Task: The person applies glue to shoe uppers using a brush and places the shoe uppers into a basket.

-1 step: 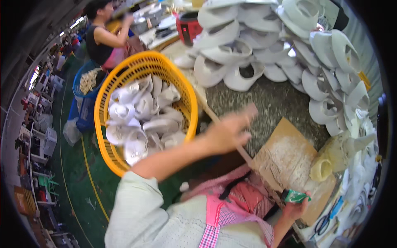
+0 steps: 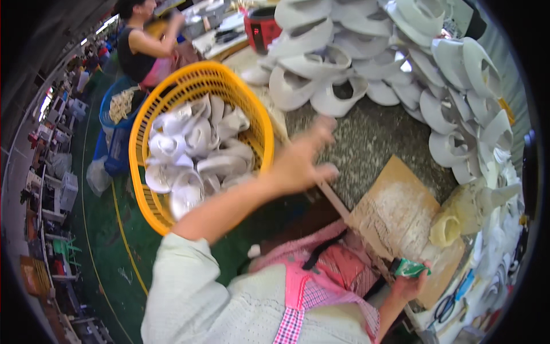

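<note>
Clasping green item [image 2: 411, 268] | right hand [image 2: 409, 286] grip: closed | left hand [image 2: 299, 163] grip: spread wide

I make out a pale, faintly greenish shirt [image 2: 189, 309] with fine dotted texture beneath the pink apron [image 2: 296, 281]. Left of the apron, its loose sleeve [image 2: 186, 261] leaves the forearm bare. A checked strap [image 2: 289, 328] runs from the apron's lower edge, and a black band [image 2: 321, 254] crosses its upper part. I see left hand [image 2: 301, 157] and right hand [image 2: 409, 285] ungloved.
</note>
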Motion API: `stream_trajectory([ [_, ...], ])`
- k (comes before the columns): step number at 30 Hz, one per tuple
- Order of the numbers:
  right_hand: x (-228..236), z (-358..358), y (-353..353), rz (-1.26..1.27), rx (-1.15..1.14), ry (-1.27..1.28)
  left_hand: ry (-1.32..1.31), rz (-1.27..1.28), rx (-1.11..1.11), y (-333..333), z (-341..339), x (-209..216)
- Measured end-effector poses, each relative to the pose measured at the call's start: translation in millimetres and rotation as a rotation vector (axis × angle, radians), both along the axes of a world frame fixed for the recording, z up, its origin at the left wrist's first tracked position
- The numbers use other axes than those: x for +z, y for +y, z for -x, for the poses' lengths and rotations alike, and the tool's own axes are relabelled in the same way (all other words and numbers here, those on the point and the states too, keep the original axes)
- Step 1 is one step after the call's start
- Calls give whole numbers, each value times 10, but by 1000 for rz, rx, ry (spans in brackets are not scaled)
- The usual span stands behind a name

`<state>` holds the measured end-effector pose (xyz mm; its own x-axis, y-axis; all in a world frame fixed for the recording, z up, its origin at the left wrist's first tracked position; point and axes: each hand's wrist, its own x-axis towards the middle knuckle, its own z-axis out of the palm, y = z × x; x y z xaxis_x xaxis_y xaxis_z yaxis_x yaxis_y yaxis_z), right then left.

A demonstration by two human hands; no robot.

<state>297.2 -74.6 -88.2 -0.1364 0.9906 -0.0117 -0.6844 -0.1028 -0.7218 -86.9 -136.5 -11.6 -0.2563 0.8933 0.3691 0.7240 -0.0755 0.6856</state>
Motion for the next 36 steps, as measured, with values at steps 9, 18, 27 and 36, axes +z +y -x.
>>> stream_trajectory([
  [9, 42, 48, 90, 5, 11, -44, 233, 510, 1202, -1695, 2652, -1218],
  [18, 258, 843, 287, 88, -48, -247, 556, 986, 1135, -1387, 3285, -1053],
  [27, 298, 1193, 370, 34, 7, -357, 333, 1156, 1062, -1520, 3529, -1627],
  [36, 328, 1133, 336, 11, 69, -255, 373, 976, 691, -1276, 2612, -1265],
])
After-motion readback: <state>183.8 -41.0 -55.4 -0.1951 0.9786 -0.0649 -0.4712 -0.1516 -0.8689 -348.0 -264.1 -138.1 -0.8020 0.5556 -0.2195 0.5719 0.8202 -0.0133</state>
